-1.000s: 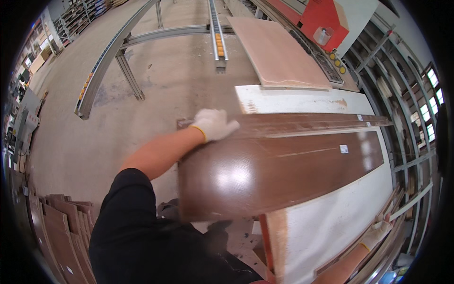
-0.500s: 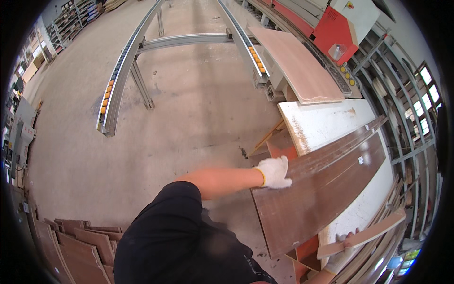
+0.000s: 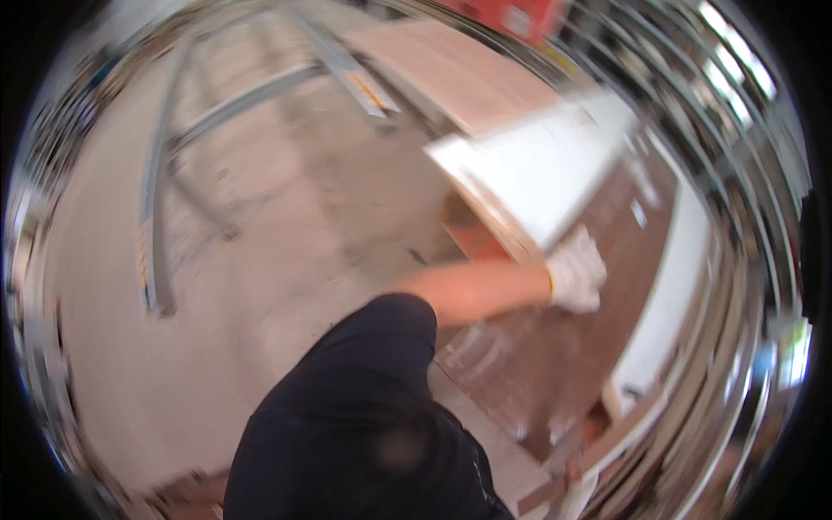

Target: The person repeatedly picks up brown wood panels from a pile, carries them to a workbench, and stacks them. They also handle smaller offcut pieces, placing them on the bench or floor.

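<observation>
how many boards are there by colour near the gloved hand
dark brown glossy board, under the gloved hand: 1
white board: 1
light reddish-tan board: 1
total: 3 boards; the picture is blurred, so others may be hidden

Bright daylight, heavy motion blur, fisheye bending at rim
</observation>
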A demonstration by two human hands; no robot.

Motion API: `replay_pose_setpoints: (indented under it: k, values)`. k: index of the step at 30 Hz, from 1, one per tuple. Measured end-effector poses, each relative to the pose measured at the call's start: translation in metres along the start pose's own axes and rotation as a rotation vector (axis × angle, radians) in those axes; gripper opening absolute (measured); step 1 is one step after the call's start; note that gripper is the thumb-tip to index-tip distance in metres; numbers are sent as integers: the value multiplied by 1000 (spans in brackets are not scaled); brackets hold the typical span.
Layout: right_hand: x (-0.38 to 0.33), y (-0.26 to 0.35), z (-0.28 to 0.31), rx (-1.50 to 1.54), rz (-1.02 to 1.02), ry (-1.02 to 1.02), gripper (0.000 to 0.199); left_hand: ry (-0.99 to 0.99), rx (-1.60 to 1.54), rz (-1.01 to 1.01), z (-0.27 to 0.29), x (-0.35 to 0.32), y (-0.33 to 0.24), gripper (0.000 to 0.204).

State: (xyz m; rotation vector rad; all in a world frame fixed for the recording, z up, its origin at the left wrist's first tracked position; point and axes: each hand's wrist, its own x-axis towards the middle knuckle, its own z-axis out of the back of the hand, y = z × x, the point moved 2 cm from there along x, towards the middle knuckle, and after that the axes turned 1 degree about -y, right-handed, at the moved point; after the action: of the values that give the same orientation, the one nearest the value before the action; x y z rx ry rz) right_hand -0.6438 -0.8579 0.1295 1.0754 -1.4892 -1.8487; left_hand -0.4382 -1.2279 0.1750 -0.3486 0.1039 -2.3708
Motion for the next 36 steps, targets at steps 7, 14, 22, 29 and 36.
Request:
replay_pose_setpoints:
  k: [7,14,22,29,36]
  values:
    - [-92,8,-30,-85,-316,-89,61,163,109,-350,-77,133,4,54]
    - [-114,5,-107,63,-494,-198,70,139,30,-577,-139,198,10,65]
    - [-103,32,-103,104,-494,-102,57,170,29,-579,-91,192,-60,64]
    - [-89,-9,-94,16,-449,103,50,-34,10,-381,-103,159,44,76]
    - [-52,-17,-138,110,-328,63,38,69,4,-207,-77,203,60,50]
